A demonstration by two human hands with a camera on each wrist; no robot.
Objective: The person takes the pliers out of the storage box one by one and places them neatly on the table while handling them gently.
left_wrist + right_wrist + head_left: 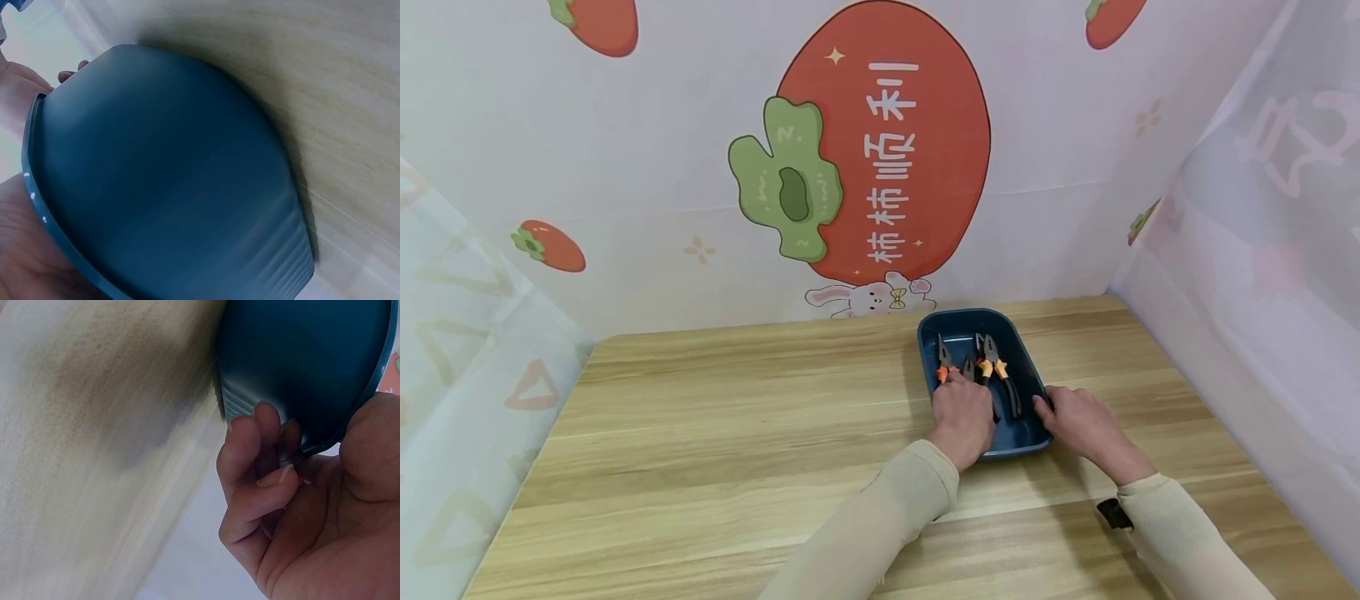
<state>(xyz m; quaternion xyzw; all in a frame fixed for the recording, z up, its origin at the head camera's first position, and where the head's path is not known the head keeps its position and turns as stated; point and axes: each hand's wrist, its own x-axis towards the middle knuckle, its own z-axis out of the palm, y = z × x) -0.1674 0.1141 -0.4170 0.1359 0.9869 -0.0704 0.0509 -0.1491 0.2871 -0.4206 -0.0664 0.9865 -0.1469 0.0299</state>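
Note:
A dark blue plastic bin (1021, 435) rests on the table, with several pliers inside. Long-nose pliers with orange grips (945, 357) lie along its left side. Pliers with yellow and black handles (1002, 371) are to their right, overlapping another dark pair. My left hand (964, 417) reaches over the near rim into the bin, at the handles of the orange pliers; its fingertips are hidden. In the left wrist view, the bin's outer wall (169, 162) blocks the inside. My right hand (294, 506) grips the bin's right rim near the front corner, thumb over the edge and fingers curled outside.
The wooden table (722, 433) extends left of the bin. A printed curtain (662, 167) hangs behind the back edge, and pale cloth walls (1255, 300) border both sides. A black band (1114, 513) sits at the right sleeve.

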